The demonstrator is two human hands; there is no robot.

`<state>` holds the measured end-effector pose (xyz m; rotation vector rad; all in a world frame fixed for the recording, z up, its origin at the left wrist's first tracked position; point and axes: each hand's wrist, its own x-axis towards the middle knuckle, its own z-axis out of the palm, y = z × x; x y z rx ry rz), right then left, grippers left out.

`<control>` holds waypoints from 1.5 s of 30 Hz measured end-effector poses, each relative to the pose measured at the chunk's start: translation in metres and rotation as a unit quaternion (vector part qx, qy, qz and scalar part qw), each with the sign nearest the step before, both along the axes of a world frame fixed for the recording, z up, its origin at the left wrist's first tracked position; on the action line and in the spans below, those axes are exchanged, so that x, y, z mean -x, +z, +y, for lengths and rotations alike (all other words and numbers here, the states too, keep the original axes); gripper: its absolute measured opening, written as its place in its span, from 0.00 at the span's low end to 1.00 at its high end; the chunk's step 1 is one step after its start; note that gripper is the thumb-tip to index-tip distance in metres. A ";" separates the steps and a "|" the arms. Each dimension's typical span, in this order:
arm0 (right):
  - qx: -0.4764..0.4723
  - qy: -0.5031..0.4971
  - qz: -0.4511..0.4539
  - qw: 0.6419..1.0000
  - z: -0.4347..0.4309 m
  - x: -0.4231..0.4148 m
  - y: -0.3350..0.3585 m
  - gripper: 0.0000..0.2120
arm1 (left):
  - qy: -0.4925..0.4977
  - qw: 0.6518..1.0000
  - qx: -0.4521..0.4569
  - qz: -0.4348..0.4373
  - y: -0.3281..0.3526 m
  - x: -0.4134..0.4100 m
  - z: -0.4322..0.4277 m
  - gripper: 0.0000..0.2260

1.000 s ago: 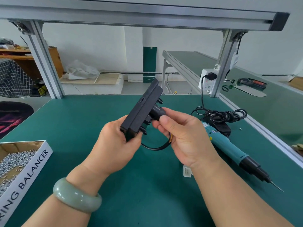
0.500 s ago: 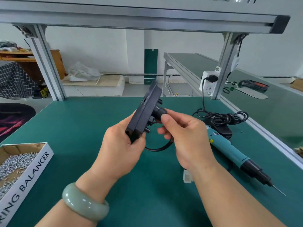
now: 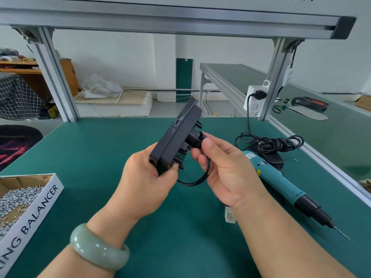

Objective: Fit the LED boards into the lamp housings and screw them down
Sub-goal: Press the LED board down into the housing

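A black rectangular lamp housing (image 3: 176, 135) is held up on edge above the green bench, tilted away from me. My left hand (image 3: 144, 181) grips its near bottom corner. My right hand (image 3: 224, 169) pinches the round black cable gland (image 3: 195, 139) on the housing's back, thumb on top. A black cable (image 3: 192, 182) loops down from there, and its white connector (image 3: 230, 216) lies on the mat under my right wrist. The LED side of the housing is hidden from me.
A teal electric screwdriver (image 3: 281, 183) lies at the right, tip toward me, with its coiled cord and adapter (image 3: 269, 145) behind it. A cardboard box of silver screws (image 3: 18, 199) sits at the left edge. Aluminium frame posts (image 3: 54, 77) stand at the bench's back corners.
Both hands have kept their hold. The housing has shifted slightly right and tilted a little more upright in view; the right-hand fingers have turned somewhat on the gland.
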<state>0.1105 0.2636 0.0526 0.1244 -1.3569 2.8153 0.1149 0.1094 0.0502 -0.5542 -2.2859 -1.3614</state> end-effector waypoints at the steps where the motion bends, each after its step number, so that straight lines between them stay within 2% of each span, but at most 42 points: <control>1: -0.001 0.007 0.005 1.000 0.001 0.000 0.000 0.08 | 0.004 1.000 -0.009 -0.011 -0.001 0.001 0.000 0.20; 12: -0.027 0.022 -0.018 0.999 -0.007 -0.003 -0.003 0.08 | 0.004 1.000 -0.018 -0.006 0.000 -0.001 0.002 0.14; 19: -0.069 -0.016 0.034 0.997 -0.005 -0.006 -0.001 0.10 | -0.017 0.999 -0.002 -0.031 0.003 0.002 -0.002 0.23; 22: -0.080 -0.037 0.042 0.995 -0.008 -0.006 -0.004 0.14 | -0.010 0.999 -0.002 -0.032 0.002 0.003 -0.002 0.23; 26: -0.132 -0.091 0.092 0.983 -0.011 -0.007 -0.005 0.13 | -0.011 0.999 0.001 -0.032 0.002 0.003 -0.003 0.24; 31: -0.318 -0.180 0.150 0.919 -0.007 -0.008 -0.003 0.16 | -0.025 0.999 0.001 -0.038 -0.001 0.002 -0.003 0.25; 34: -0.384 -0.178 0.184 0.887 -0.004 -0.012 -0.003 0.15 | -0.025 0.999 0.007 -0.026 0.001 0.001 -0.005 0.26; 38: -0.409 -0.140 0.154 0.889 0.002 -0.008 -0.001 0.11 | -0.016 1.000 0.006 -0.004 0.002 0.002 -0.008 0.23; 39: -0.432 -0.147 0.143 0.878 0.004 -0.007 0.000 0.08 | -0.016 1.000 0.010 -0.005 0.002 0.003 -0.008 0.22; 41: -0.523 -0.154 0.144 0.826 0.009 -0.006 0.000 0.08 | -0.024 0.999 0.020 -0.020 0.000 0.004 -0.009 0.22; 45: -0.671 -0.163 0.199 0.696 0.010 -0.008 -0.002 0.15 | -0.059 0.995 0.072 -0.046 0.000 0.005 -0.016 0.30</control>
